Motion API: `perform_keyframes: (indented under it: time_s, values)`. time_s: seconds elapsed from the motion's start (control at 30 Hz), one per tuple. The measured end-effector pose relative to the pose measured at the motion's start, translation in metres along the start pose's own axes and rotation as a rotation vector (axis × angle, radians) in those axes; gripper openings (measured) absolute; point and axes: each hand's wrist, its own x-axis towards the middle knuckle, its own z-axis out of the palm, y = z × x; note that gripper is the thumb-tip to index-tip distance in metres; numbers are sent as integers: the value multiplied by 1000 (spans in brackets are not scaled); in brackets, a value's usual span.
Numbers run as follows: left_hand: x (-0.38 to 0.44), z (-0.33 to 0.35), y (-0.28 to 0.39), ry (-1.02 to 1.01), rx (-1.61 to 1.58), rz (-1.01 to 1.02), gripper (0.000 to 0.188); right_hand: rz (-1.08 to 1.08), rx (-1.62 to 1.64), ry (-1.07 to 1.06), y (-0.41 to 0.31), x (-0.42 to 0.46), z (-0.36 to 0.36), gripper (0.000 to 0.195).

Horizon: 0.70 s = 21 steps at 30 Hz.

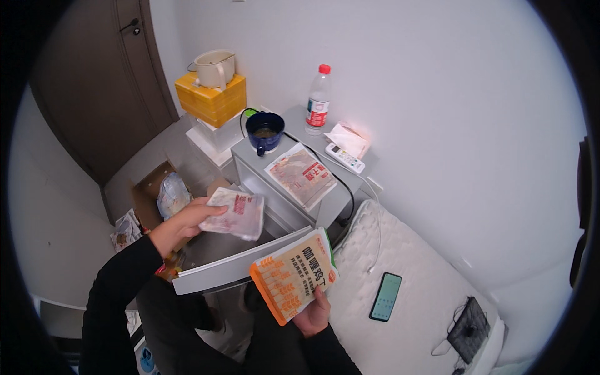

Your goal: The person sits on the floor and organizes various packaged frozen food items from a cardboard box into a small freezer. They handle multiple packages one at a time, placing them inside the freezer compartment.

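Observation:
My left hand (199, 216) grips a flat clear-plastic food packet (241, 215) with red print. It is held over the pulled-out drawer (239, 258) of a grey nightstand, whose inside is partly hidden. In my right hand (313, 313) is an orange-and-beige food pouch (296, 276) with dark writing and wheat drawings, tilted in front of the drawer's right end. Another flat food packet (302, 176), also printed in red, lies on the nightstand top (248, 152).
Around that packet are a dark blue mug (265, 131) with liquid, a plastic bottle (318, 101), a remote control (345, 158) and cables. A cardboard box (147, 187) stands left on the floor. On the white mattress (356, 300) lies a phone (385, 296). A pot (214, 69) tops a yellow box (211, 101).

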Motion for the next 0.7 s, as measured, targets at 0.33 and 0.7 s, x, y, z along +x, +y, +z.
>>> perform_keyframes:
  time_s: [0.33, 0.7]
  values:
    - [190, 82, -62, -192, -416, 257, 44, -48, -25, 79, -3, -3, -3, 63]
    - [238, 107, -105, -330, -36, 107, 31, -29, 14, 89, -2, -6, -3, 67]
